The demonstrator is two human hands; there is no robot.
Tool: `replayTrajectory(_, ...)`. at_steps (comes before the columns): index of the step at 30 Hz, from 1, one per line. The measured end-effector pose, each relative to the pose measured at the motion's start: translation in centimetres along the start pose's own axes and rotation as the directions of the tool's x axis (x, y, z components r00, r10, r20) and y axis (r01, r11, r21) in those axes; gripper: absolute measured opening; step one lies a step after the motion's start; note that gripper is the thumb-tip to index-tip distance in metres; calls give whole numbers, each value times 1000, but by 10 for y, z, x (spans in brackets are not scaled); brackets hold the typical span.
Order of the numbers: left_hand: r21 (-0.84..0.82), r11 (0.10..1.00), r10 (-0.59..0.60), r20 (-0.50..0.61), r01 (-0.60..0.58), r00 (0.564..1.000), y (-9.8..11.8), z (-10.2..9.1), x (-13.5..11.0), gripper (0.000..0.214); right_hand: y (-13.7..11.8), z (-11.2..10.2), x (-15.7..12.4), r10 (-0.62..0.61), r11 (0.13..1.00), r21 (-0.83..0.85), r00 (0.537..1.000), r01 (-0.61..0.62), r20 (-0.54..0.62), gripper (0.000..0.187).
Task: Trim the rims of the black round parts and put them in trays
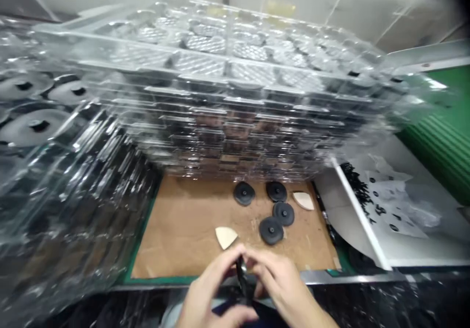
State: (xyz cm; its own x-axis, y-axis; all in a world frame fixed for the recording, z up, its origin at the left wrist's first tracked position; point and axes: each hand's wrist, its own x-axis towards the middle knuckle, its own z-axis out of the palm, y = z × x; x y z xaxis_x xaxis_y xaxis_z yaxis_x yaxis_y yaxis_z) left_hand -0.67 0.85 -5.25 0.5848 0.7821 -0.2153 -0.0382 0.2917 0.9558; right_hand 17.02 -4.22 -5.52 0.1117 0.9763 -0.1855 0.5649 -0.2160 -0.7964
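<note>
Left hand [205,293] and right hand [282,284] are together at 6 o'clock, over the near edge of the table [348,275]. The fingertips of both pinch one black disc [241,269], held on edge between them. On the brown cardboard [176,230], a cream wedge [225,237] lies nearest the hands at 12 o'clock. Four loose discs [271,230] cluster toward 1 o'clock, with a second wedge [304,200] just beside them. A tall stack of clear trays [227,98] stands behind at 12 o'clock. More trays [55,181] at 9 o'clock, blurred. White bin [404,254] with small black parts [354,181] at 3 o'clock.
</note>
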Motion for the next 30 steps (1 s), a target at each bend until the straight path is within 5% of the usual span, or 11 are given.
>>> replayTrajectory(2,-373,916,-210,-136,146,968,2,-17,-5,51,6,14,23,-6,998,-58,1000,4,-21,48)
replayTrajectory(4,-658,736,-349,-169,158,922,5,-31,-12,38,13,32,40,-34,993,-113,999,31,-26,42)
replayTrajectory(6,-782,616,-374,-184,96,909,8,-40,-20,32,18,51,47,-96,986,-135,995,94,-7,35)
replayTrajectory(9,-831,556,-338,-207,17,918,8,-45,-28,32,15,67,49,-224,967,-112,974,227,44,31)
replayTrajectory(16,-785,617,-319,-304,-47,898,13,-35,-24,45,-53,36,51,-312,950,-36,949,311,-37,23)
replayTrajectory(19,-770,638,-325,-270,-1,907,19,-29,-20,52,-91,22,37,-492,870,-26,866,492,-90,25)
replayTrajectory(21,-763,645,-323,-239,29,916,24,-25,-17,53,-108,18,29,-564,825,-10,825,564,-6,24)
replayTrajectory(24,-747,664,-322,-251,29,913,29,-17,-13,51,-118,15,31,-534,841,-32,839,539,100,21)
replayTrajectory(27,-740,671,-315,-230,45,921,34,-11,-11,42,-118,14,36,-589,804,-144,806,576,-66,23)
replayTrajectory(30,-736,676,-280,-209,38,937,36,-13,-11,48,-108,8,25,-621,783,-40,783,620,-36,25)
